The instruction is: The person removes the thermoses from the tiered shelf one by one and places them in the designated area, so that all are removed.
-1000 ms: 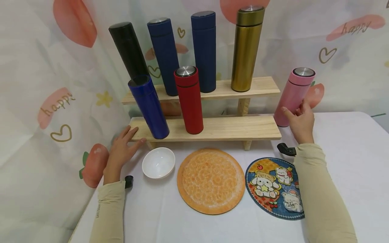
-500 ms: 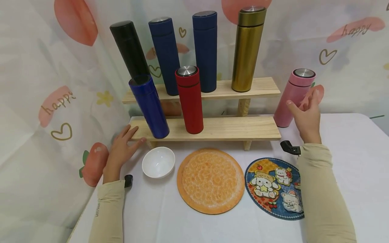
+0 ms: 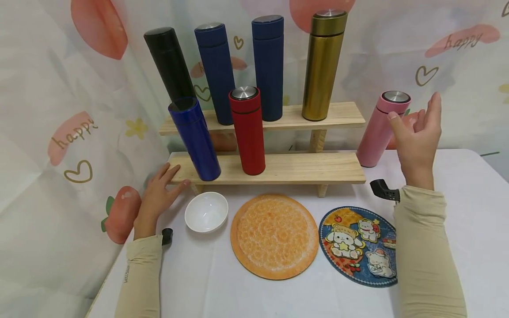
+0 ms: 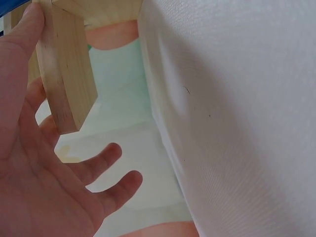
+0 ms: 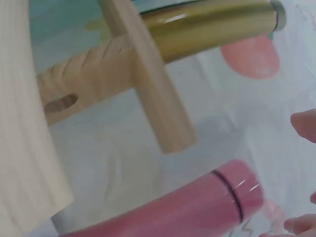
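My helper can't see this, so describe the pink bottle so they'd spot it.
Find the two-tier wooden shelf on the white table. By its right end, near the right hand, stands the pink bottle. It's the only pink one, standing off the shelf.

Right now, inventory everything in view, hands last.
Table: one, white, foreground
Rack: one, pale wood, on table
Blue bottle: one, blue, lower tier, left
Red bottle: one, red, lower tier
Black bottle: one, black, behind blue bottle
Navy bottles: two, navy, upper tier
Gold bottle: one, gold, upper tier, right
Pink bottle: one, pink, right of rack
Bowl: one, white, in front of rack
Orange mat: one, orange, right of bowl
Cartoon mat: one, mostly blue, right of orange mat
Backdrop: one, printed white, behind rack
Cameras: two, black, on wrists
Sleeves: two, beige, on forearms
Left hand: one, touching rack's left end
Right hand: one, right of pink bottle
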### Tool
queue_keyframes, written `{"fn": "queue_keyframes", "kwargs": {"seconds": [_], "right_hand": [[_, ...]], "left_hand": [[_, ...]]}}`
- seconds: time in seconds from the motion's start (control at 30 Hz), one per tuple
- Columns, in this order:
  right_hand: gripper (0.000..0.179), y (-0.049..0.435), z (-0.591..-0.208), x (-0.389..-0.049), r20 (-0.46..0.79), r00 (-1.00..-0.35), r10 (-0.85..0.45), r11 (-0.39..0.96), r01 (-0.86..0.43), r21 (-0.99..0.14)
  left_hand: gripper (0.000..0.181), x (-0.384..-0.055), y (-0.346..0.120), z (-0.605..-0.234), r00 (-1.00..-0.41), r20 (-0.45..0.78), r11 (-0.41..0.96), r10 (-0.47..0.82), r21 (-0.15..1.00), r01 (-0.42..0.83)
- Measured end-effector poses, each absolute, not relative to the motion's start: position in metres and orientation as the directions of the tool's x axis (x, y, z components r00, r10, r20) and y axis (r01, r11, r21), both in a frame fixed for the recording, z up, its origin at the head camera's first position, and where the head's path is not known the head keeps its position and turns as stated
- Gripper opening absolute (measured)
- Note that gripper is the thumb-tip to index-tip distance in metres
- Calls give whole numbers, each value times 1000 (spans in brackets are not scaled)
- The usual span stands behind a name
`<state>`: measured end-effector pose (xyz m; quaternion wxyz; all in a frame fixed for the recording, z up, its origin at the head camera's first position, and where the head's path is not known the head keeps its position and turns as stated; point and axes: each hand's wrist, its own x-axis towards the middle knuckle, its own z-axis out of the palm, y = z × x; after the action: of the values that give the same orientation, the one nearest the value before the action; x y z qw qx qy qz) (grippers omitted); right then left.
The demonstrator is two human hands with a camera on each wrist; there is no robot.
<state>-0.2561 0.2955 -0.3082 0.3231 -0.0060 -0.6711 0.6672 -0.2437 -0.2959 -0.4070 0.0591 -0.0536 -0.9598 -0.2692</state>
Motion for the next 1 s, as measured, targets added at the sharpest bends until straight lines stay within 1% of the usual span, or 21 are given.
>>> {"fn": "queue_keyframes", "kwargs": {"seconds": [0.1, 0.23, 0.33, 0.5, 0.6, 0.73, 0.83, 0.93, 1.0], "right_hand": [[95, 287, -297, -246, 449, -777, 440, 103, -453, -885], [97, 274, -285, -236, 481, -767, 424, 33, -518, -855], [98, 262, -278, -231, 524, -754, 397, 8, -568, -823], [94, 242, -271, -228, 588, -735, 338, 87, -598, -797], [94, 231, -271, -225, 599, -743, 300, 102, -599, -794], [94, 217, -276, -224, 601, -762, 240, 24, -614, -789], [92, 205, -281, -225, 607, -772, 189, 44, -610, -791], [89, 192, -285, -225, 604, -785, 135, 119, -592, -797], [89, 182, -288, -226, 590, -801, 97, 143, -576, -805]], "left_hand": [[82, -245, -296, -407, -987, 140, 848, 75, 512, 137], [82, -247, -295, -405, -988, 137, 847, 77, 513, 137], [83, -247, -296, -404, -988, 133, 848, 75, 514, 133], [83, -246, -297, -402, -989, 132, 849, 69, 513, 128], [84, -245, -297, -402, -989, 133, 849, 63, 513, 123], [84, -245, -297, -403, -989, 132, 849, 60, 514, 120], [84, -244, -296, -403, -990, 126, 848, 61, 516, 118], [85, -243, -295, -404, -991, 116, 848, 60, 518, 112], [85, -243, -295, -404, -992, 109, 848, 58, 519, 106]]}}
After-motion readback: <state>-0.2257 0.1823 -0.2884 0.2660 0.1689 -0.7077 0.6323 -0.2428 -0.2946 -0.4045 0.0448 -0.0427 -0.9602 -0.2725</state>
